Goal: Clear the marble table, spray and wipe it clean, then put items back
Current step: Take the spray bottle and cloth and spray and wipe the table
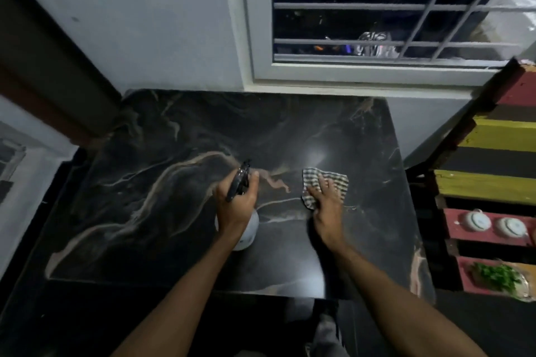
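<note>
View: head camera, looking down at both hands over the desk.
Desk [145, 182]: dark marble top with pale veins, its far edge against a grey wall [159, 23]; a bright reflection sits right of centre.
Left hand [236, 200]: fingers curled tight round the neck of the spray bottle, held above the middle of the desk.
Spray bottle [251, 230]: white body nearer the person, below the wrist; black trigger head pointing towards the far side.
Right hand [326, 203]: fingers straight and spread, palm pressed flat on the checked cloth.
Checked cloth [319, 175]: crumpled, lying on the marble right of centre, just right of the bottle but apart from it; its far part shows beyond the fingertips.
Window [377, 9]: barred, dark behind, on the far wall to the right.
Shelf rack [493, 136]: red, yellow and black slats, standing right of the desk.
White lidded pots [475, 222]: two side by side on a red shelf.
Green leaves [496, 277]: on the shelf nearer than the pots.
</note>
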Motion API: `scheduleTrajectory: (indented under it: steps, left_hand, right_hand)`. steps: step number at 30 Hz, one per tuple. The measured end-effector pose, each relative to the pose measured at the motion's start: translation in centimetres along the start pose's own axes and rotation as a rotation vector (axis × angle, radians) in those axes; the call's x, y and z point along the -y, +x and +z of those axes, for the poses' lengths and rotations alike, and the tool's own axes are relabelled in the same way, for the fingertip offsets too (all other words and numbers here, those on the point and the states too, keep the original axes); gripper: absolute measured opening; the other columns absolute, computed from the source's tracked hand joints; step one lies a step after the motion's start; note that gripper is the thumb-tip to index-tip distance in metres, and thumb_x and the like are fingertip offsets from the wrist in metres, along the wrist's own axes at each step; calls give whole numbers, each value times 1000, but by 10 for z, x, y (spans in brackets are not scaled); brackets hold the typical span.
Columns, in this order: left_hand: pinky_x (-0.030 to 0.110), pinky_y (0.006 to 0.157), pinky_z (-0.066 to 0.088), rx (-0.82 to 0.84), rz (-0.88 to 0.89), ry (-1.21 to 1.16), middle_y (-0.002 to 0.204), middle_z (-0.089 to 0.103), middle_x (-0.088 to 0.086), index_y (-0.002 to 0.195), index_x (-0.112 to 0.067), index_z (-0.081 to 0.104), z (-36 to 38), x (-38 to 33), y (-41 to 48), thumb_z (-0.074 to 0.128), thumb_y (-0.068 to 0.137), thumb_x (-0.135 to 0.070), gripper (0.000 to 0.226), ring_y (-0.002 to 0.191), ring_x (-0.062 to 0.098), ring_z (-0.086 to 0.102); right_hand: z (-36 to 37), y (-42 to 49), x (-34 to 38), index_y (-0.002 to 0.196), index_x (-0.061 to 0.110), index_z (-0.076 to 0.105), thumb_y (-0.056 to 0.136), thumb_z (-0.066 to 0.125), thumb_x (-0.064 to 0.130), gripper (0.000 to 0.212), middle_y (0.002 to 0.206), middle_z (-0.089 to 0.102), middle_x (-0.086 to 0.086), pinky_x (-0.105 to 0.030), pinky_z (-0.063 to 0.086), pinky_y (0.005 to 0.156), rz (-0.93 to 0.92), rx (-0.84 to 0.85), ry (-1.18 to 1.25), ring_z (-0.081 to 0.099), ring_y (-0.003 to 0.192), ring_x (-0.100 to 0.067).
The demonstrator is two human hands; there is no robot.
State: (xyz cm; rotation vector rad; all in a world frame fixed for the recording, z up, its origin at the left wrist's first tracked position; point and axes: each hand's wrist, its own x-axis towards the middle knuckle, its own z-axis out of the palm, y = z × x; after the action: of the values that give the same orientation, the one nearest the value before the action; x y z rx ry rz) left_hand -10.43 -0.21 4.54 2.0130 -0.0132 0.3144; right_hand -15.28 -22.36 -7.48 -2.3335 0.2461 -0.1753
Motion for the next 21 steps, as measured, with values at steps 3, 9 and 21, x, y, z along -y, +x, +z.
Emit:
scheduleTrajectory:
  steps: [3, 9, 21]
  left_hand:
    - [39, 51, 46, -25, 24, 46, 56, 57, 4, 63, -6, 57, -39, 19, -5, 72, 94, -15, 36, 51, 21, 56]
    - [30, 54, 45, -49, -14, 100, 58, 61, 1, 66, -8, 63, -82, 33, -17, 74, 93, -15, 30, 54, 13, 56]
    - [38, 54, 45, 189, 39, -42, 54, 54, 3, 61, -10, 54, 9, -43, -75, 73, 93, -19, 38, 52, 21, 54]
  right_hand:
    - [64, -32, 67, 144, 20, 51, 96, 41, 20, 48, 162, 30, -5, -49, 15, 123, -167, 143, 64, 22, 151, -28]
    - [69, -78, 93, 139, 16, 57, 78, 41, 17, 63, 159, 34, -7, -51, 20, 121, -345, 414, -7, 22, 151, -26]
    - [-54, -196, -14, 140, 22, 56, 101, 23, 57, 61, 158, 36, -3, -46, 22, 121, -6, 14, 93, 25, 150, -25]
